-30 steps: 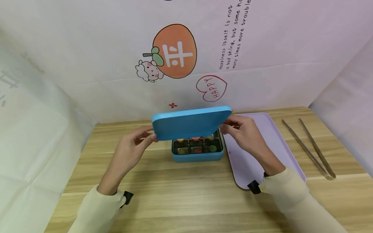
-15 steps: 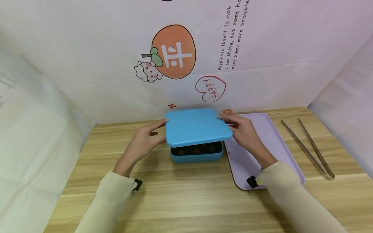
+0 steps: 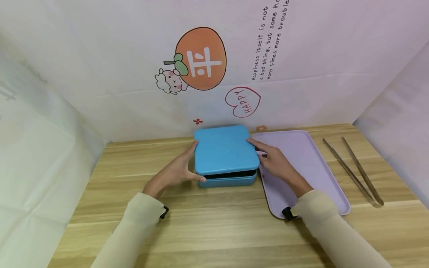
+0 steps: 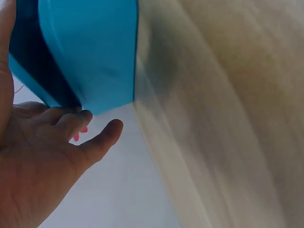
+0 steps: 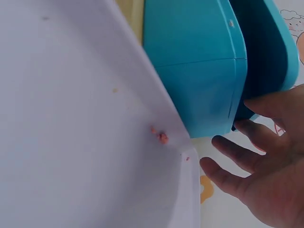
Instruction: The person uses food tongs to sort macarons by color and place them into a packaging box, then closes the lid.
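Note:
A blue lid (image 3: 225,149) lies over a blue box (image 3: 231,181), slightly tilted, with a dark gap along the front edge. My left hand (image 3: 175,171) holds the lid's left side, thumb near the front corner and fingers farther back. On the opposite side my right hand (image 3: 276,162) holds the lid's right edge. The right wrist view shows the gap between lid (image 5: 285,61) and box (image 5: 199,90), with the thumb and index finger at the lid and the other fingers spread. The box's contents are hidden.
A lilac tray (image 3: 301,163) stands close against the box's right side, with small pink crumbs (image 5: 163,137) in it. Metal tongs (image 3: 360,175) lie right of the tray on the wooden table (image 3: 214,230). A printed cloth (image 3: 134,74) hangs behind.
The lid has come down from a steep tilt above the box to lie nearly flat over it, covering the contents. My left hand has moved right along with it.

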Available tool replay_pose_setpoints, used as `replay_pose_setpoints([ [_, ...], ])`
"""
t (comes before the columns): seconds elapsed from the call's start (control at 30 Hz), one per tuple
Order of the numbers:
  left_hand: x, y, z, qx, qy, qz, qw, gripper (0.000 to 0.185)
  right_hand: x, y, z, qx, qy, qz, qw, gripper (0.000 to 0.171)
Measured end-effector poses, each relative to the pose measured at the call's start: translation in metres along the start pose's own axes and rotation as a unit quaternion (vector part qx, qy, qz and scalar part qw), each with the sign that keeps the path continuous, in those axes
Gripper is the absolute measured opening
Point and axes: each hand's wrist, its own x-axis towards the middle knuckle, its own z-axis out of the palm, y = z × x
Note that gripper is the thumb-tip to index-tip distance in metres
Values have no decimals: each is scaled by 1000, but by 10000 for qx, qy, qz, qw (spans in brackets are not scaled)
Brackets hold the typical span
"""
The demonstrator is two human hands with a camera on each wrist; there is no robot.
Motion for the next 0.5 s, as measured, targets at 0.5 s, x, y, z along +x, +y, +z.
replay_pose_setpoints([
  [0.5,1,-8,14,-5,28,112,9999,132,-11,-3,7,-704,-209,-74,9973,73],
])
